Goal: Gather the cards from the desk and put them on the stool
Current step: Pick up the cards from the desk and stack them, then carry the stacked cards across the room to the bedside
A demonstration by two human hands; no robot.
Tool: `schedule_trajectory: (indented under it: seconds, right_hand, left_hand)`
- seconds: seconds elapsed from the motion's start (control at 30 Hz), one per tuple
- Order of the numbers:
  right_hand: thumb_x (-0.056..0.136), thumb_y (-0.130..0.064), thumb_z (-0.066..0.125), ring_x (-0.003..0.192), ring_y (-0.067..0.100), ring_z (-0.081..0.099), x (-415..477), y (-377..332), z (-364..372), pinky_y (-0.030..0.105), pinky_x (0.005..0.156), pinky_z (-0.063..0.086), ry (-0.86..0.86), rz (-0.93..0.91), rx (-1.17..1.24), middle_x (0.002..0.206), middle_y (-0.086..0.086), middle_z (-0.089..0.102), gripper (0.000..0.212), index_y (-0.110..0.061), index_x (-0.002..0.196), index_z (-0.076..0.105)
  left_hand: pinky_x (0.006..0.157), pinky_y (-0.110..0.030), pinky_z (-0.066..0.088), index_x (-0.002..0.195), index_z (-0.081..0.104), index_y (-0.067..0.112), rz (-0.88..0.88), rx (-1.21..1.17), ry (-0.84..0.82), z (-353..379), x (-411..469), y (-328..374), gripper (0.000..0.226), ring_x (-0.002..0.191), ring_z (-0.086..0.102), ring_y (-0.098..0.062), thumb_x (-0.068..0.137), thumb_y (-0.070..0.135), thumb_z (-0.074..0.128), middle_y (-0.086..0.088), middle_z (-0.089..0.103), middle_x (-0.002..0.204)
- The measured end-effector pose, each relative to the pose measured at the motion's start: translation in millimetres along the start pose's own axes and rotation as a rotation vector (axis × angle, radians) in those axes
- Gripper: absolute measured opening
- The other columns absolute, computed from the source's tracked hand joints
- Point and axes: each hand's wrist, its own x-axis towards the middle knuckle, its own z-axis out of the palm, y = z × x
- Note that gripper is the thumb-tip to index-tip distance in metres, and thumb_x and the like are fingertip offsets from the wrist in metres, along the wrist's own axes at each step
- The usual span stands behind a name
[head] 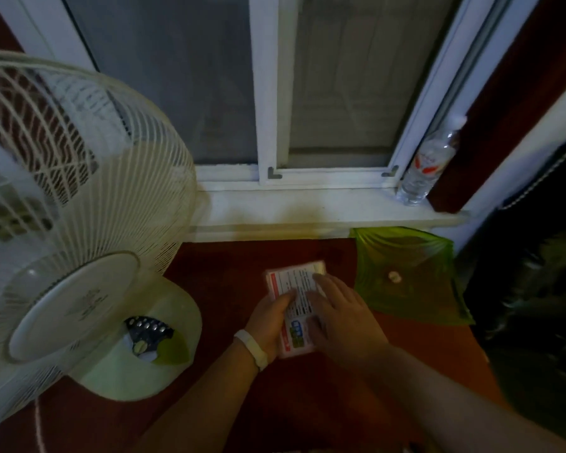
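A stack of white cards (294, 281) with red edging and printed text sits over the dark red desk (229, 279), near its middle. My left hand (270, 322), with a white band on the wrist, grips the stack's left edge, thumb on top. My right hand (343, 313) lies flat on the stack's right side, fingers spread over the top card. The lower right of the stack is hidden under my right hand. No stool is in view.
A large white fan (66, 223) with a pale green base fills the left. A green square dish (409, 276) sits right of the cards. A plastic water bottle (428, 165) stands on the white window sill (307, 207). A dark bag (536, 305) is at far right.
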Motion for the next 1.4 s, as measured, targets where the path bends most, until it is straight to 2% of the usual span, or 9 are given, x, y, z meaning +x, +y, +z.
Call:
schedule_trajectory:
  seconds: [0.17, 0.33, 0.5, 0.63, 0.73, 0.9, 1.07, 1.3, 1.4]
  right_hand:
    - [0.094, -0.039, 0.044, 0.14, 0.021, 0.025, -18, 23, -26, 0.037, 0.114, 0.022, 0.028, 0.038, 0.051, 0.15, 0.005, 0.035, 0.049, -0.016, 0.137, 0.042]
    - [0.088, -0.044, 0.041, 0.133, 0.022, 0.034, -63, 52, -52, 0.038, 0.105, 0.04, 0.096, 0.133, 0.054, 0.141, 0.007, 0.043, 0.05, -0.016, 0.128, 0.047]
    - [0.091, -0.046, 0.042, 0.136, 0.022, 0.027, -139, 81, -77, 0.036, 0.111, 0.028, 0.148, 0.283, 0.029, 0.148, 0.008, 0.035, 0.055, -0.016, 0.137, 0.042]
    - [0.091, -0.047, 0.045, 0.135, 0.019, 0.029, -215, 100, -95, 0.033, 0.11, 0.03, 0.204, 0.386, 0.012, 0.146, 0.005, 0.036, 0.052, -0.021, 0.135, 0.043]
    - [0.091, -0.047, 0.048, 0.134, 0.016, 0.03, -280, 105, -109, 0.027, 0.107, 0.026, 0.241, 0.481, -0.024, 0.148, 0.003, 0.035, 0.053, -0.024, 0.137, 0.041]
    - [0.091, -0.049, 0.046, 0.139, 0.018, 0.024, -398, 112, -113, 0.033, 0.11, 0.029, 0.27, 0.655, -0.01, 0.152, 0.003, 0.03, 0.057, -0.023, 0.141, 0.037]
    - [0.086, -0.056, 0.034, 0.137, 0.022, 0.029, -510, 111, -118, 0.037, 0.108, 0.033, 0.308, 0.829, -0.013, 0.15, 0.006, 0.034, 0.062, -0.022, 0.137, 0.04]
    - [0.086, -0.054, 0.044, 0.137, 0.019, 0.028, -641, 103, -133, 0.033, 0.106, 0.034, 0.339, 1.073, -0.072, 0.149, 0.003, 0.036, 0.059, -0.023, 0.137, 0.041]
    - [0.086, -0.055, 0.043, 0.136, 0.019, 0.029, -678, 105, -137, 0.034, 0.105, 0.037, 0.38, 1.17, -0.074, 0.148, 0.003, 0.036, 0.057, -0.025, 0.134, 0.041]
  left_hand:
    - [0.073, -0.042, 0.057, 0.12, 0.064, 0.012, 0.022, 0.08, -0.096, 39, 7, 3, 0.029, 0.089, 0.07, -0.031, 0.096, 0.022, 0.051, -0.02, 0.072, 0.105]
    - [0.073, -0.043, 0.056, 0.12, 0.064, 0.011, -0.032, 0.167, -0.173, 96, 11, -11, 0.031, 0.091, 0.068, -0.035, 0.095, 0.023, 0.053, -0.025, 0.069, 0.112]
    - [0.061, -0.035, 0.059, 0.114, 0.064, 0.003, -0.062, 0.236, -0.281, 171, -5, -49, 0.026, 0.074, 0.071, -0.028, 0.096, 0.013, 0.048, -0.022, 0.072, 0.092]
    - [0.059, -0.036, 0.058, 0.126, 0.057, 0.003, -0.1, 0.308, -0.364, 229, -31, -90, 0.033, 0.075, 0.069, -0.03, 0.096, 0.016, 0.048, -0.025, 0.068, 0.1]
    - [0.064, -0.04, 0.059, 0.122, 0.06, 0.01, -0.136, 0.394, -0.443, 273, -65, -126, 0.029, 0.081, 0.071, -0.033, 0.098, 0.02, 0.048, -0.025, 0.07, 0.106]
    - [0.085, -0.049, 0.054, 0.12, 0.06, 0.011, -0.219, 0.514, -0.541, 338, -124, -199, 0.026, 0.098, 0.069, -0.04, 0.097, 0.02, 0.051, -0.024, 0.072, 0.108]
    - [0.083, -0.046, 0.056, 0.121, 0.061, 0.012, -0.29, 0.645, -0.71, 396, -180, -273, 0.028, 0.102, 0.068, -0.039, 0.097, 0.024, 0.05, -0.021, 0.072, 0.108]
    - [0.1, -0.059, 0.045, 0.124, 0.059, 0.013, -0.415, 0.73, -0.941, 485, -236, -365, 0.03, 0.106, 0.067, -0.039, 0.096, 0.02, 0.053, -0.021, 0.071, 0.113]
    - [0.095, -0.055, 0.05, 0.124, 0.059, 0.012, -0.481, 0.755, -1.024, 519, -253, -396, 0.03, 0.104, 0.068, -0.039, 0.096, 0.02, 0.053, -0.021, 0.071, 0.113]
